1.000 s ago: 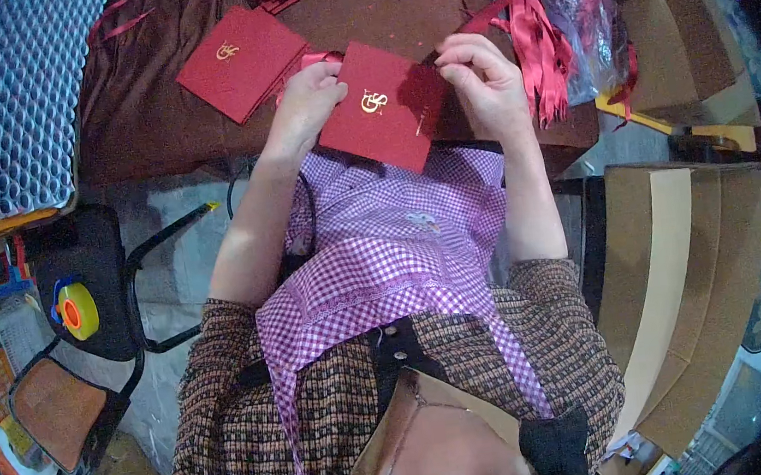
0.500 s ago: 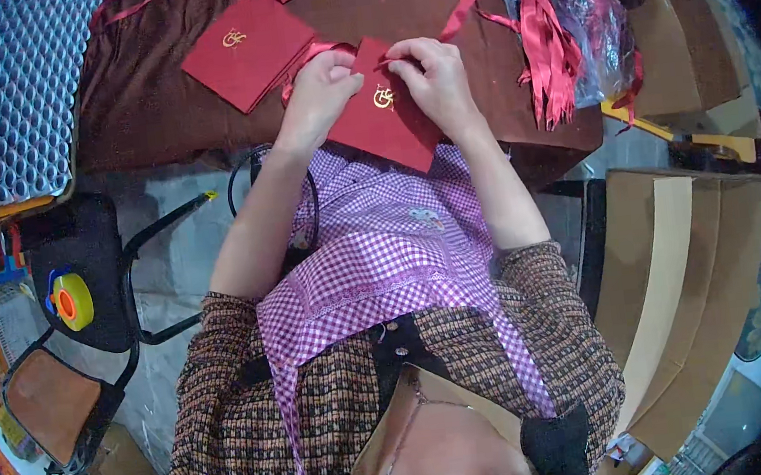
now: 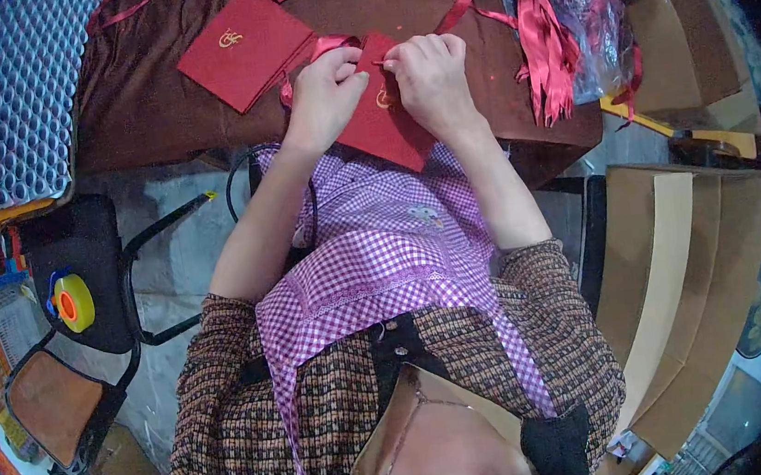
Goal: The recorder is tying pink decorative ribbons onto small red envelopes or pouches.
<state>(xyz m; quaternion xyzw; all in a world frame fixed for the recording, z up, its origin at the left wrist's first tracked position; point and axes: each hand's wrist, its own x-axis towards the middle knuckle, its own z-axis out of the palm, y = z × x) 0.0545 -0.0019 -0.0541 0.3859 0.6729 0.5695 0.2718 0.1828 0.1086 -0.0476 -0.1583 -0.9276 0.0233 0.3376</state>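
Both hands, left hand [image 3: 328, 90] and right hand [image 3: 428, 75], pinched shut on a red card [image 3: 378, 126]. Ribbon [image 3: 323, 47] fitting appeared underway. Threading would demand steady fingertips.

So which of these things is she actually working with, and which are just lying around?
In use: the red card held by the left hand and right hand; red ribbon at it.

Lying about: second red card, bag of ribbons, cardboard sheets, yellow tape roll, black chair.

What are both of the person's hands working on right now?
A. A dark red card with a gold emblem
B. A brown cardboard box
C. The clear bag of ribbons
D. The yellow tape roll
A: the left hand and right hand pinch the dark red card at the table edge.
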